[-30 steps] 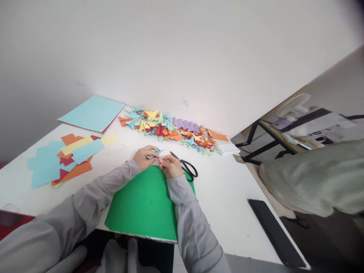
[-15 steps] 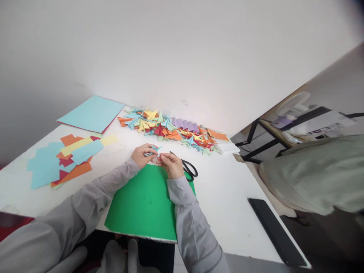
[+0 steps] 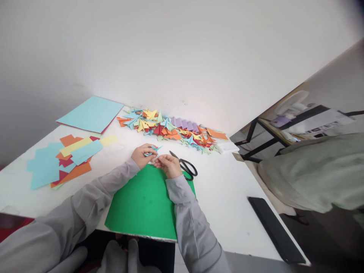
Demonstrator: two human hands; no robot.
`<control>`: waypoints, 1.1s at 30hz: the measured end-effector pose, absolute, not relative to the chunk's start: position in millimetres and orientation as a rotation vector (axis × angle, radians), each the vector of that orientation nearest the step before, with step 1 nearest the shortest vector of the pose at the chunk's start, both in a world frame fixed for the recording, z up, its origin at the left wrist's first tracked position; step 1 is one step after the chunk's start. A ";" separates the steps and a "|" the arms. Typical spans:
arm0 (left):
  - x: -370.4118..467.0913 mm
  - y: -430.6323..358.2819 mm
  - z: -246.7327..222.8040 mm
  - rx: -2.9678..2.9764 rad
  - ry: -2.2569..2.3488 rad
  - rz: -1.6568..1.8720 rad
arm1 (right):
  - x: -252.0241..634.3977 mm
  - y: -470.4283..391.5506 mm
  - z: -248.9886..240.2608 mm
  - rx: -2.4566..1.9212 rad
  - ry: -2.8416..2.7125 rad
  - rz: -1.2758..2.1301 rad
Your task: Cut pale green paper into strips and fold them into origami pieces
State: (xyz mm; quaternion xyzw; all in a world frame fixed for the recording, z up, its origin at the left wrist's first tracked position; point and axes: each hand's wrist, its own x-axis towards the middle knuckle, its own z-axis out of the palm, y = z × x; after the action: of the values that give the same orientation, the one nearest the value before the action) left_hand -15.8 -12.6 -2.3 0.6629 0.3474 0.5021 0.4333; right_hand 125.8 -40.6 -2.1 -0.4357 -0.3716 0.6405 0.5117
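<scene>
My left hand is closed on a small folded piece of light blue paper, above the far edge of a green sheet. Close beside it, my right hand is pinched, its fingertips near the lower side of the blue paper; what lies between them is too small to make out. Black-handled scissors rest just right of my right hand, partly over the green sheet's corner. Beyond both hands runs a pile of folded paper shapes in blue, yellow, orange, red and green.
Loose coloured papers lie at the left, with a large light blue sheet behind them. Pleated purple paper touches the pile. A black flat object lies along the white table's right edge. A person in a grey-green garment is at the right.
My right hand has shifted slightly left and down, showing more of the scissors. My left hand stays in place with the blue paper.
</scene>
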 end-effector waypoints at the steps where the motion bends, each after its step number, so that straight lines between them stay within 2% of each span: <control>1: -15.8 -12.7 -2.5 1.657 0.867 1.253 | 125.5 -40.4 -1.8 -1.043 -0.872 1.572; 14: -16.3 -13.3 -1.8 1.797 0.930 1.253 | 120.9 -41.5 -0.1 -0.981 -0.655 1.620; 25: -15.0 -13.1 -4.7 1.750 0.889 1.250 | 119.4 -38.1 -7.4 -0.936 -0.616 1.483; 33: -15.2 -15.1 -2.0 1.754 0.883 1.237 | 120.4 -39.3 -7.2 -0.916 -0.781 1.364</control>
State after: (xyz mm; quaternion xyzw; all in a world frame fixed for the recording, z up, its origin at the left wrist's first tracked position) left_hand -15.2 -15.1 -2.0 0.6930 0.3487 0.4889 0.3990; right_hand 120.4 -39.3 -7.2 -0.3972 -0.3389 0.5917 0.6142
